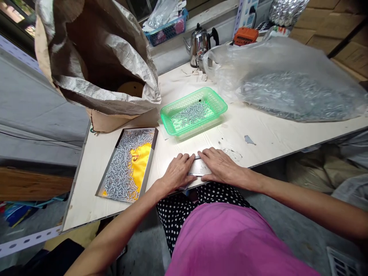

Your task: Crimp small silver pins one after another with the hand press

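Observation:
My left hand (pixel 179 171) and my right hand (pixel 216 165) grip the two ends of a flat silvery metal plate (pixel 198 167) at the table's front edge. Thumbs lie along its near side and fingers along its far side; the ends are hidden under the hands. Beyond it stands a green plastic basket (pixel 198 128) with small metal screws or pins (pixel 191 113) spread over its floor. To the left, a shallow box (pixel 153 153) holds many similar small metal pieces (pixel 119 168) and a yellow patch on its bottom.
A large open paper sack (pixel 100 103) stands at the back left. On the right lies a clear plastic bag (pixel 296 92) full of metal pieces. A steel kettle (pixel 199 44), an orange tool battery (pixel 245 36) and a blue basket (pixel 168 28) are along the back. A grey scrap (pixel 249 140) lies on the table (pixel 276 142).

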Tool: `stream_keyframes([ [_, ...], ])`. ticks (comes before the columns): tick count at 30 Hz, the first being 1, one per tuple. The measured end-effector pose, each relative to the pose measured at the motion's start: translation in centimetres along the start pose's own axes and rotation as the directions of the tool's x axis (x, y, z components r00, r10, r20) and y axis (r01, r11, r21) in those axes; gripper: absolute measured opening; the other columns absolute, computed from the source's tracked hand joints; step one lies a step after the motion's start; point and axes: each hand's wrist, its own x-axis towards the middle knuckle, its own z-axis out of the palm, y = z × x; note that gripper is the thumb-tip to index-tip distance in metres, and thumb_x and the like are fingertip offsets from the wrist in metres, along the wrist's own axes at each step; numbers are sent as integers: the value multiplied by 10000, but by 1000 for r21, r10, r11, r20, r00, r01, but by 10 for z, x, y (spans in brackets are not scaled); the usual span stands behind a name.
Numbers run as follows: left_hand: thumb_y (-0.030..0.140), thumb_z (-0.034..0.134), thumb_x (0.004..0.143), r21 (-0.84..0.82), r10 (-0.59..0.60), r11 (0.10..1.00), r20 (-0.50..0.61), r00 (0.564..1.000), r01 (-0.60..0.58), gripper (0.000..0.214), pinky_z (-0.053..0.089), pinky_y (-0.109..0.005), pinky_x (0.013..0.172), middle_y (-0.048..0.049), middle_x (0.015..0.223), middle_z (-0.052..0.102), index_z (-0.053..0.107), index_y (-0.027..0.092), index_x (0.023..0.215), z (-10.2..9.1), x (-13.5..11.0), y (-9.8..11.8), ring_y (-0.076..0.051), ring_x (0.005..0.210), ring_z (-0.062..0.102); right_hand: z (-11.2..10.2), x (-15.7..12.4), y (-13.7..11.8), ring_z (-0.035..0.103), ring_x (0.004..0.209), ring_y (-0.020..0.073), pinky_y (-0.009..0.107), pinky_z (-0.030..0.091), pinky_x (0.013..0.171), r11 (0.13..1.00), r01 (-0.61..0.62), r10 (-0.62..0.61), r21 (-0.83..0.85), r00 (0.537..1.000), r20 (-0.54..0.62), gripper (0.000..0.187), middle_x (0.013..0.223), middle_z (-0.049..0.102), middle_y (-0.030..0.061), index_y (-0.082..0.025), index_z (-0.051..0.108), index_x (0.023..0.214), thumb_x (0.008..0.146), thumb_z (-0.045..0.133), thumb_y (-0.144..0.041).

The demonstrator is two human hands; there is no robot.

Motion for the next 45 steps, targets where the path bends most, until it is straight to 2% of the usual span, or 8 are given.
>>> stream_keyframes([
  [8, 456, 518, 938, 42, 25, 999, 36, 999, -27, 330, 446, -370, 786, -91, 999, 598, 592, 151, 1039, 3, 7, 3, -251, 953, 519, 3, 5, -4, 530, 851, 236, 348, 402, 716, 998, 30, -26, -56, 998, 56, 90, 926, 617, 103, -150, 613, 904, 887, 625, -238],
  [16, 453, 406, 987, 1, -7, 1000, 5, 1000, 7, 367, 446, -347, 761, -79, 904, 607, 612, 163, 894, 9, 6, 2, -231, 902, 533, 14, 8, 1, 516, 772, 195, 330, 393, 702, 997, 77, -78, 32, 996, 47, 177, 833, 610, 65, -158, 612, 848, 965, 502, -233],
  [19, 472, 527, 932, -4, -67, 998, -48, 997, 67, 334, 474, -386, 811, -89, 991, 611, 603, 167, 1046, 8, 2, 6, -250, 950, 539, 4, 8, 7, 527, 859, 223, 344, 414, 750, 997, 77, -77, 7, 996, 40, 176, 941, 614, 96, -144, 626, 942, 902, 623, -315],
  [23, 377, 594, 911, -38, -140, 990, -237, 961, 135, 419, 470, -459, 947, -145, 1253, 564, 506, 171, 1266, 23, -17, 25, -288, 1136, 534, -11, 11, 18, 530, 932, 268, 379, 424, 797, 995, 99, -99, -4, 992, 75, 502, 1042, 610, 137, -124, 606, 1135, 811, 705, -494],
  [30, 478, 515, 939, -164, -28, 986, -375, 927, -36, 523, 342, -523, 1134, -161, 1419, 516, 477, 144, 1340, 65, -35, 68, -321, 1382, 401, -2, 31, 30, 546, 920, 241, 343, 373, 752, 997, 51, -48, -55, 998, 52, 155, 964, 646, 109, -151, 673, 972, 940, 549, -238],
  [38, 549, 528, 910, -258, -42, 964, -405, 913, -70, 585, 275, -557, 1164, -173, 1398, 539, 496, 143, 1330, 73, -31, 65, -317, 1395, 388, -10, 73, 24, 515, 939, 249, 374, 299, 773, 987, 57, -54, -150, 998, 27, 78, 950, 683, 83, -179, 681, 899, 898, 619, -225],
  [40, 556, 539, 902, -267, -43, 961, -409, 912, -75, 599, 320, -545, 1140, -182, 1376, 553, 502, 134, 1325, 74, -30, 65, -326, 1367, 424, -11, 79, -1, 498, 948, 243, 368, 298, 773, 973, 199, -191, -120, 979, 73, 87, 987, 665, 82, -192, 690, 936, 891, 632, -240],
  [45, 473, 506, 949, -227, 47, 959, -470, 881, -172, 452, 515, -373, 959, -144, 1143, 685, 589, 110, 1205, 67, -46, 76, -251, 1090, 636, 13, 87, -58, 453, 928, 235, 356, 296, 728, 816, 578, -566, 23, 790, 235, 155, 915, 617, 76, -193, 682, 781, 906, 605, -243],
])
